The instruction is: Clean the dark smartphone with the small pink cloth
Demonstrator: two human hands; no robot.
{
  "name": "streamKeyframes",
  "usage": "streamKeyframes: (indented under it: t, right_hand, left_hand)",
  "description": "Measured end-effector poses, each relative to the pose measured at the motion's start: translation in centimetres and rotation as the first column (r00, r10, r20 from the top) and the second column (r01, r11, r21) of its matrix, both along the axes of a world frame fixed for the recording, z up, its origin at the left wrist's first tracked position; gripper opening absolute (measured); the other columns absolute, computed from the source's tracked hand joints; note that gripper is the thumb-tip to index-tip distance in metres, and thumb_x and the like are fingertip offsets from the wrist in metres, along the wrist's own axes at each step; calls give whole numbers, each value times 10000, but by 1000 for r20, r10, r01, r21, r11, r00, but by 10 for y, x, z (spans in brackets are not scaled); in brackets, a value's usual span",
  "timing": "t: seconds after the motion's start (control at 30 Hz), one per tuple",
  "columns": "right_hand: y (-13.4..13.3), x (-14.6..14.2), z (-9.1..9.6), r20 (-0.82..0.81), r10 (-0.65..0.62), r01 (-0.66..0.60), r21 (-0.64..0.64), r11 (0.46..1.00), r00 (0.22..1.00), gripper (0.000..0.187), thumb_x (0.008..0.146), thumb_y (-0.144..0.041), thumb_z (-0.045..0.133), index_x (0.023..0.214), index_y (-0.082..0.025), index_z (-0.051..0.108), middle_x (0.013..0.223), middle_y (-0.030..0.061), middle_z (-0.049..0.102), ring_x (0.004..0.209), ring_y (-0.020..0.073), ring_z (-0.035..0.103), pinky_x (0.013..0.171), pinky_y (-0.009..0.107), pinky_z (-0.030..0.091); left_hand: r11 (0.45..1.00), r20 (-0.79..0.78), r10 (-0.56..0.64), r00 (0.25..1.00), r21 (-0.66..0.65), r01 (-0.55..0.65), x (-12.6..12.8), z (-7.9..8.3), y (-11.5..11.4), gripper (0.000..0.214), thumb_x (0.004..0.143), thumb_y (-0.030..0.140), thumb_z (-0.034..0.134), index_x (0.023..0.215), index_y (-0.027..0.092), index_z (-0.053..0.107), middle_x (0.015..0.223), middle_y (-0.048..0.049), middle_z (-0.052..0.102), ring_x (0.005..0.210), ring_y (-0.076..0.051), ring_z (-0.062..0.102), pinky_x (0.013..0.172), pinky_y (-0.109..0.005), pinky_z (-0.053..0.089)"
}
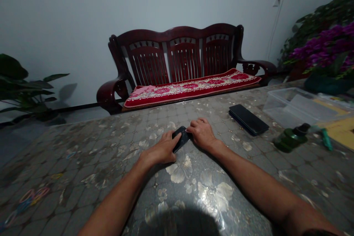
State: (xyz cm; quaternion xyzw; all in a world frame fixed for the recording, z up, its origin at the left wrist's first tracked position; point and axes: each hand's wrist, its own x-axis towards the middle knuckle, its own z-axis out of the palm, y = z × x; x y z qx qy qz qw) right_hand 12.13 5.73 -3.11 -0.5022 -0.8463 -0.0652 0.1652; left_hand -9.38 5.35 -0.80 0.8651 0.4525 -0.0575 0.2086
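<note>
A dark smartphone [181,139] lies on the patterned tablecloth in front of me. My left hand [163,148] grips it from the left, its thumb along the near side and a finger laid over its face. At the phone's upper right edge is my right hand [202,133], with fingers curled and pinched together. A tiny pale spot shows at those fingertips; whether it is a nail or a held piece I cannot make out. To the right of the hands lies a flat black case [248,118].
A green bottle with a black top [291,138] stands at the right, near a clear plastic box [279,107] and a teal object [326,139]. Coloured bands [33,197] lie at lower left. Beyond the table [110,147] is a wooden bench [182,37]; purple flowers [329,46] stand far right.
</note>
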Motion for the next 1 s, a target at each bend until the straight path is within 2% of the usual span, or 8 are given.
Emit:
streamKeyframes:
  t: [0.1, 0.27, 0.43, 0.53, 0.7, 0.83, 1.0]
  right_hand:
    - [-1, 1, 1, -5, -5, 5, -2, 1000, 1000, 231, 954, -183, 543, 965, -206, 772, 952, 92, 680, 898, 215, 564, 952, 384, 296]
    - [-1, 1, -1, -21, 5, -4, 36, 999, 1000, 236, 968, -205, 531, 958, -209, 767, 923, 80, 673, 882, 207, 556, 947, 376, 290]
    - [-1, 2, -4, -89, 32, -23, 93, 995, 996, 233, 963, -206, 532, 975, -220, 764, 911, 65, 672, 850, 196, 546, 932, 368, 283]
    - [-1, 3, -5, -169, 29, -10, 110, 994, 985, 221, 945, -192, 550, 981, -223, 766, 906, 59, 675, 858, 194, 547, 908, 352, 290]
    - [0, 3, -3, -298, 37, 4, 135, 991, 954, 236, 929, -163, 551, 1009, -227, 763, 894, 44, 676, 866, 184, 553, 884, 331, 304]
    - [-3, 2, 1, -307, 68, -22, 153, 988, 949, 264, 898, -135, 554, 1039, -226, 757, 902, 46, 669, 881, 188, 547, 880, 333, 308]
    - [-8, 2, 3, -282, 121, -60, 215, 975, 952, 251, 954, -212, 514, 1053, -219, 745, 911, 56, 664, 876, 194, 537, 865, 340, 304]
  left_hand:
    - [1000, -7, 0, 1000, 24, 0, 1, 3, -3, 1002, 612, 172, 643, 1557, 195, 311, 1567, -147, 342, 1440, -363, 339, 1183, -440, 324]
    - [992, -6, -65, 998, 106, 66, 2, 3, -6, 930, 632, 127, 625, 1522, 160, 358, 1532, -161, 409, 1380, -329, 435, 1151, -377, 369]
    - [988, -29, -74, 997, 135, 77, 5, 6, -8, 961, 619, 45, 574, 1535, 191, 323, 1561, -139, 394, 1402, -301, 432, 1164, -367, 353]
    - [990, 9, -90, 996, 109, 88, 3, 16, -8, 945, 623, 52, 558, 1528, 216, 340, 1562, -115, 409, 1390, -286, 457, 1157, -352, 361]
    - [993, 72, -114, 991, 6, 114, -3, 32, -7, 912, 625, 112, 568, 1509, 236, 381, 1483, -80, 528, 1311, -287, 540, 1099, -352, 422]
    - [997, 108, -74, 991, 4, 74, -6, 32, -3, 863, 630, 119, 548, 1480, 228, 443, 1428, -72, 585, 1257, -272, 578, 1080, -340, 427]
    - [999, 162, -4, 987, -52, 13, -13, 41, 8, 740, 653, 120, 516, 1380, 236, 584, 1196, -31, 719, 1051, -257, 662, 927, -304, 498]
